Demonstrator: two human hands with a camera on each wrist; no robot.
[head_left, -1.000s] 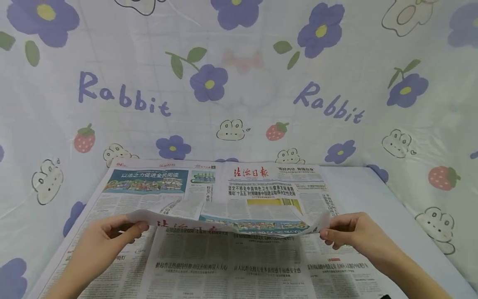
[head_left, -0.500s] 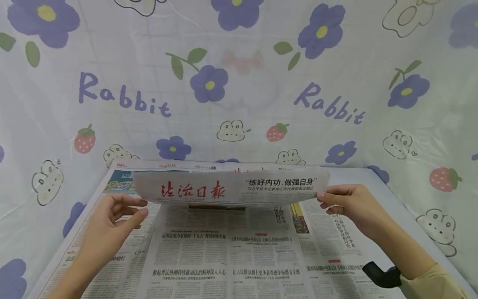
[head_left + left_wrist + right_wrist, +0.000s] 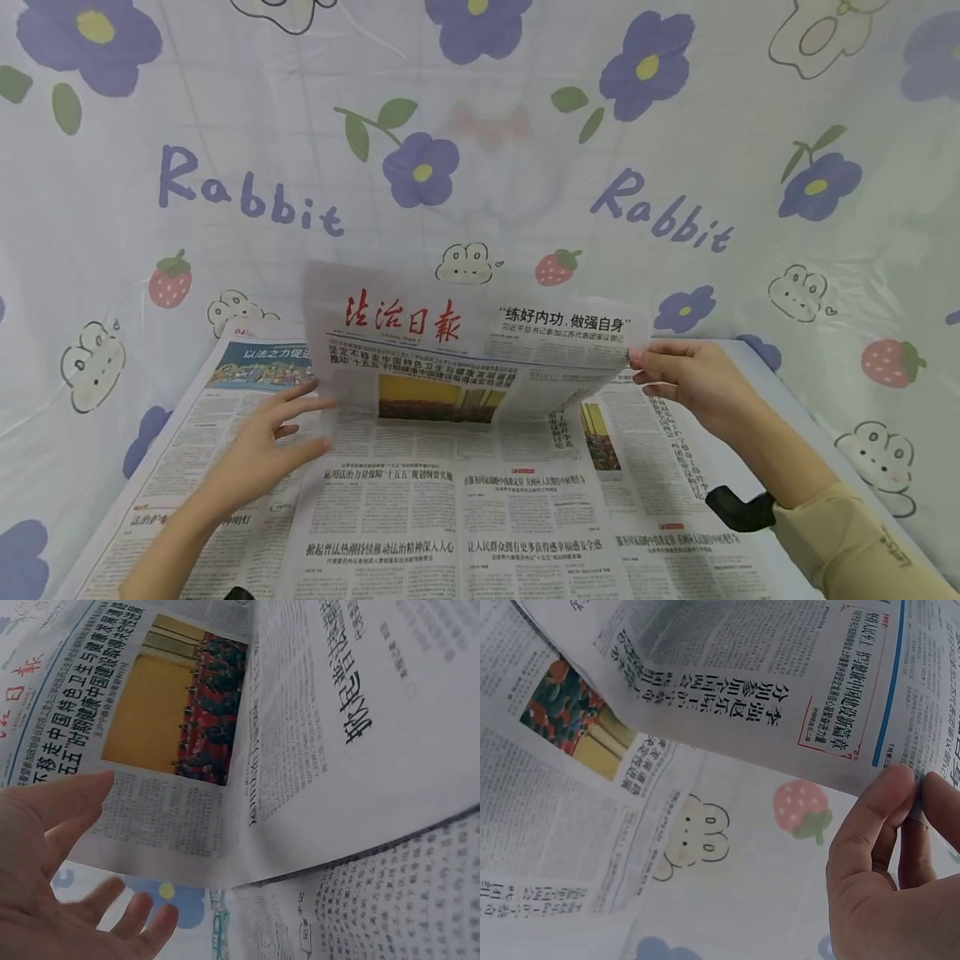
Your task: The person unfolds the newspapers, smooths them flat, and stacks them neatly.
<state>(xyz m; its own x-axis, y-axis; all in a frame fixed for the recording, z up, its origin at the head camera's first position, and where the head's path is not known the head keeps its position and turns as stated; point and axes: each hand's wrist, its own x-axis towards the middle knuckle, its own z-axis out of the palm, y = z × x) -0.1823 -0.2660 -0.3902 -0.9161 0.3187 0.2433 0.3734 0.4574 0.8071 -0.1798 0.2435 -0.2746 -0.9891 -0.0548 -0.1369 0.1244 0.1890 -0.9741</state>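
A newspaper sheet [image 3: 427, 358] with a red masthead has its far half raised upright, while its near half lies flat. My right hand [image 3: 693, 379] pinches the raised sheet's right edge between thumb and fingers; the right wrist view shows the same pinch by the right hand [image 3: 892, 877]. At the sheet's left edge, my left hand [image 3: 262, 450] has its fingers loosely extended. In the left wrist view the left hand [image 3: 75, 877] has spread fingers beside the paper and grips nothing. The raised half hides part of the pages behind it.
Another open newspaper [image 3: 225, 433] lies spread underneath on a white table [image 3: 738, 400]. Behind the table hangs a pale curtain [image 3: 525, 192] printed with flowers, rabbits and strawberries. A black strap end [image 3: 738, 508] shows at the right wrist, beside a beige sleeve [image 3: 847, 533].
The sheet's far edge has risen from a low curl to nearly upright, showing the masthead and photo. My left hand has loosened from the edge and moved right; the right hand has risen slightly.
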